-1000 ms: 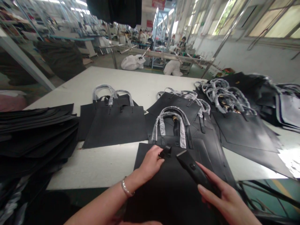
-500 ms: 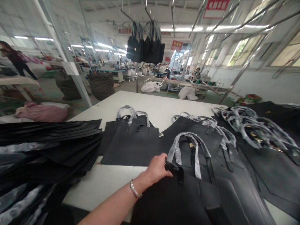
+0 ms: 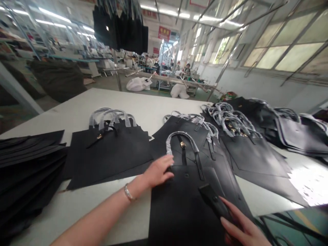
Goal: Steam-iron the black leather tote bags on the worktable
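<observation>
My left hand [image 3: 160, 171] is closed, fingers and thumb pinching around the left end of a plastic-wrapped handle [image 3: 180, 134]. Below it lies a black bag panel [image 3: 176, 205] with a small slot near its top edge. A dark strap with a gold buckle [image 3: 182, 144] shows inside the handle's arch. At the lower right, my right hand [image 3: 243, 223] grips a black hand-held tool [image 3: 211, 198], shaped like a hair clipper, with its head over the panel. The tool's exact kind is unclear. Left of my left hand lies a pile of black handbag panels [image 3: 115, 153] with wrapped handles.
A fanned stack of black panels [image 3: 28, 171] lies far left. More bag panels with wrapped handles [image 3: 246, 150] cover the right side of the white table [image 3: 143, 102]. Bags hang from an overhead rack [image 3: 120, 30]. White sacks [image 3: 138, 84] sit on the floor beyond.
The view has swung right. The short-strapped panel under my left hand has left the near pile. A gold-buckled strap now shows on the left pile. My right hand has appeared with the black tool.
</observation>
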The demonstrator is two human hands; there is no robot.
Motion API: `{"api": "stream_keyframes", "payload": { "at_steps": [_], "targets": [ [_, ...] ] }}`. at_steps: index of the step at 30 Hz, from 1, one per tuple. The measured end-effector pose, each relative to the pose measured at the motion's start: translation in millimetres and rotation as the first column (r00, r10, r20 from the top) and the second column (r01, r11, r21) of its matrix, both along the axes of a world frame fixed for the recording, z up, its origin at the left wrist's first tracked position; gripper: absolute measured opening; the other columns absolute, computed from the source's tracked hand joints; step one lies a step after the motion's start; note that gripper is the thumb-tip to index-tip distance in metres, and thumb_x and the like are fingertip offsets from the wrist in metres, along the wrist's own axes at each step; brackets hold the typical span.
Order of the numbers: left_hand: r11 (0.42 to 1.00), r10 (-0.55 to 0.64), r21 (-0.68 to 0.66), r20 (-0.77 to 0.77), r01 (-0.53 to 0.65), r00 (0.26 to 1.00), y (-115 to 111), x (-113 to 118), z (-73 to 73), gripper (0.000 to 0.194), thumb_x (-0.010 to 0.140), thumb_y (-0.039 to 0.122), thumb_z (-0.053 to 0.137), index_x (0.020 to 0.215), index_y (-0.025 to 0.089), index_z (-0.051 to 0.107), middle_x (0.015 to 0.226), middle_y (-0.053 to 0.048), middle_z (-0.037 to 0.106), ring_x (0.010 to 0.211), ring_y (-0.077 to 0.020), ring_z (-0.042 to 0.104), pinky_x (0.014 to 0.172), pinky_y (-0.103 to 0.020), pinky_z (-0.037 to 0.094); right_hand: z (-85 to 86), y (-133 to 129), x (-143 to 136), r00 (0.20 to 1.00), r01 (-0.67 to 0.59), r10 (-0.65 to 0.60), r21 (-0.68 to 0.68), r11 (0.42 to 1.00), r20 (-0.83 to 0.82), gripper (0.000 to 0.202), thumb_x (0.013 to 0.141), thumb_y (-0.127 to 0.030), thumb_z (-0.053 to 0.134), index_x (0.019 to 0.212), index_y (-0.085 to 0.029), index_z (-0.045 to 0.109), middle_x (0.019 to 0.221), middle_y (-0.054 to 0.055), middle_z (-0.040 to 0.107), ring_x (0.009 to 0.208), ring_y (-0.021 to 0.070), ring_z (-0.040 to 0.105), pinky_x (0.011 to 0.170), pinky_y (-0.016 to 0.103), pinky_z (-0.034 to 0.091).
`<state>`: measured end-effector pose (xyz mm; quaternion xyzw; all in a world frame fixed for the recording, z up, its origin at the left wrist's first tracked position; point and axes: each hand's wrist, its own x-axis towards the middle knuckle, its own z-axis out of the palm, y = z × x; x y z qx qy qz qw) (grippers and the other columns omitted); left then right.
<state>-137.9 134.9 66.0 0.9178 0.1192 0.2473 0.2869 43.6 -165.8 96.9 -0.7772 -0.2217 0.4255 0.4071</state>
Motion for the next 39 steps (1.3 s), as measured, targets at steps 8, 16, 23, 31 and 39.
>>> {"api": "stream_keyframes", "payload": {
  "at_steps": [8,16,23,31,39],
  "targets": [
    [0.977,-0.072,-0.202,-0.055,0.060,0.996,-94,8,-60.8,0.034,0.088,0.017,0.058,0.122,0.018,0.062,0.131,-0.014,0.057,0.129,-0.0278,0.046,0.116,-0.047,0.026,9.0,67,9,0.982,-0.168,0.164,-0.039,0.985,-0.092,0.067,0.086,-0.047,0.059,0.144,-0.023,0.037,0.079,0.000,0.064,0.054,0.0121,0.059,0.045,0.021,0.044],
    [0.982,-0.177,-0.069,-0.064,0.173,0.982,-110,9,-82.6,0.037,0.095,0.015,0.039,0.130,0.010,0.052,0.139,-0.014,0.050,0.137,-0.0244,0.036,0.118,-0.044,0.024,16.3,115,0,0.961,-0.251,0.252,-0.018,0.968,0.118,0.071,0.082,-0.050,0.061,0.144,-0.021,0.042,0.066,-0.003,0.059,0.053,0.0138,0.057,0.047,0.023,0.044],
    [0.971,-0.231,0.025,-0.179,0.239,0.956,-124,13,-75.9,0.026,0.090,0.017,0.050,0.114,0.011,0.058,0.119,-0.011,0.063,0.121,-0.0206,0.052,0.114,-0.032,0.031,22.2,122,-22,0.862,-0.503,0.506,-0.145,0.852,-0.021,0.066,0.083,-0.049,0.058,0.143,-0.022,0.046,0.069,0.001,0.066,0.053,0.0158,0.058,0.046,0.023,0.041],
    [0.982,-0.186,-0.014,-0.138,0.186,0.973,-125,11,-68.2,0.043,0.095,0.021,0.045,0.138,0.013,0.041,0.143,-0.008,0.046,0.138,-0.0178,0.032,0.118,-0.031,0.023,15.0,195,-58,0.762,-0.612,0.613,-0.078,0.787,0.207,0.055,0.082,-0.034,0.060,0.135,-0.018,0.056,0.090,0.005,0.072,0.073,0.0203,0.066,0.068,0.031,0.052],
    [0.984,-0.086,0.137,-0.201,0.115,0.976,-123,4,-73.0,0.049,0.097,0.035,0.044,0.143,0.018,0.037,0.156,-0.010,0.023,0.144,-0.0267,0.017,0.119,-0.043,0.021,56.6,138,14,0.979,-0.182,0.182,-0.002,0.983,0.087,0.063,0.083,-0.044,0.062,0.142,-0.027,0.045,0.067,-0.003,0.059,0.052,0.0128,0.058,0.045,0.021,0.044]
  ]
}}
